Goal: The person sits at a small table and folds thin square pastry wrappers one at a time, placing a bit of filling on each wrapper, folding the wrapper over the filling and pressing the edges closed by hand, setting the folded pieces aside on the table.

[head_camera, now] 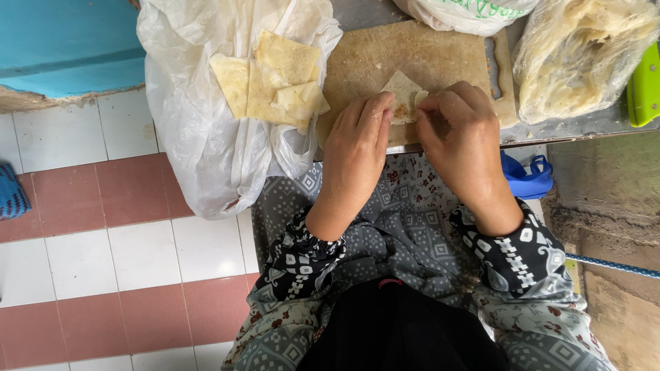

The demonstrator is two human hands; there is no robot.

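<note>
A pale triangular pastry sheet (pixel 402 91) lies on a worn wooden cutting board (pixel 385 58). My left hand (pixel 357 148) pinches its left edge with the fingertips. My right hand (pixel 459 141) grips its right edge, fingers curled over the fold. Part of the pastry is hidden under my fingers. Both wrists wear black-and-white patterned sleeves.
A white plastic bag (pixel 206 124) left of the board holds several folded pastry squares (pixel 275 79). A clear bag of pale dough sheets (pixel 584 55) sits at the right beside a green handle (pixel 645 86). A blue bag (pixel 526 180) hangs below the metal table edge. Red-and-white tiled floor (pixel 103 261) lies at left.
</note>
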